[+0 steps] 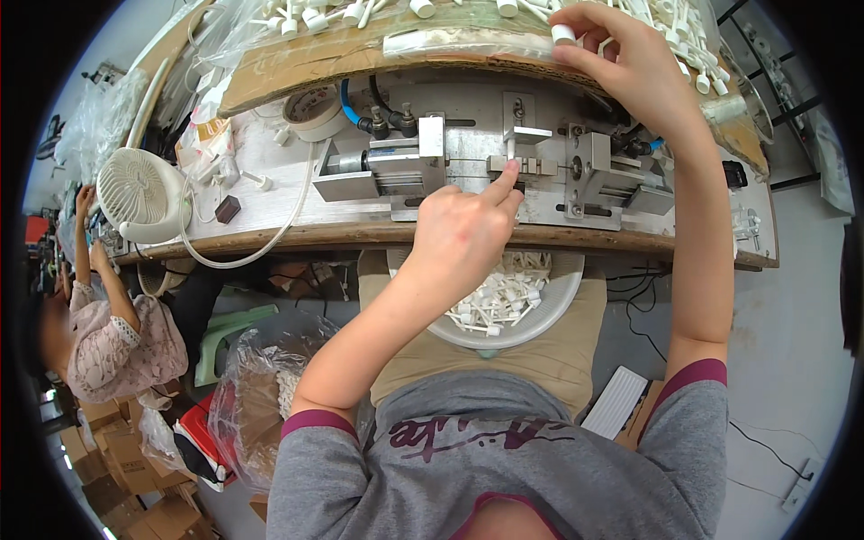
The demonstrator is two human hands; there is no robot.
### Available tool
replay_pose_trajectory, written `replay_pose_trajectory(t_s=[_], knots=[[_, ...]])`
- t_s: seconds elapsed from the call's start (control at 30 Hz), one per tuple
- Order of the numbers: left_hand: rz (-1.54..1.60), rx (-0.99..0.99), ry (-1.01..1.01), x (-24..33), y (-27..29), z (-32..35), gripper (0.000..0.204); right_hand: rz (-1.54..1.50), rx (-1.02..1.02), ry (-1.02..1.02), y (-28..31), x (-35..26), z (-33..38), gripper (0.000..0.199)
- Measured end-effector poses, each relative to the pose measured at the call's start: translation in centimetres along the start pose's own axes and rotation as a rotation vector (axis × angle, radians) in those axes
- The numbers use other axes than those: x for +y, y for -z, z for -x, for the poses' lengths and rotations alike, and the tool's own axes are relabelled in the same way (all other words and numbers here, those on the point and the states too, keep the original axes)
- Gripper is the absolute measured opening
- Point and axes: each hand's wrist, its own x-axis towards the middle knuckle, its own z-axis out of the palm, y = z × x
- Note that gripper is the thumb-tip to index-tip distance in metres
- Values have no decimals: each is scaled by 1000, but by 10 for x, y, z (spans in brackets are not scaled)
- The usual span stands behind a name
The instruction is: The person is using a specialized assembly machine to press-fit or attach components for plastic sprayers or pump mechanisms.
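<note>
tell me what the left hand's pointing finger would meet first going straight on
Probably the white piece standing at the small metal block; the left hand's fingertip looks close, though depth leaves contact unclear.

Narrow gaps between metal block and fixtures

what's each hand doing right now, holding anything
Left hand: index finger extended at the metal block, other fingers curled; grip cannot be told.
Right hand: closed, holding a white plastic piece.

One head-worn fisheye view from close above, angled downward across the wearer's torso and the workbench.
</note>
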Motion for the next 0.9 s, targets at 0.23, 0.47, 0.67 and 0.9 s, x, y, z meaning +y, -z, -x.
replay_pose_trajectory(t_s=[0.23, 0.47, 0.67, 0.9], knots=[[-9, -154, 56, 5, 10, -11, 23, -228, 170, 183, -17, 3, 44, 25], [229, 60, 65, -28, 48, -50, 24, 73, 258, 258, -61, 0, 124, 26], [-52, 441, -199, -103, 39, -156, 15, 356, 11, 287, -90, -4, 140, 22], [111, 130, -11, -116, 33, -188, 18, 453, -40, 251, -104, -8, 124, 32]])
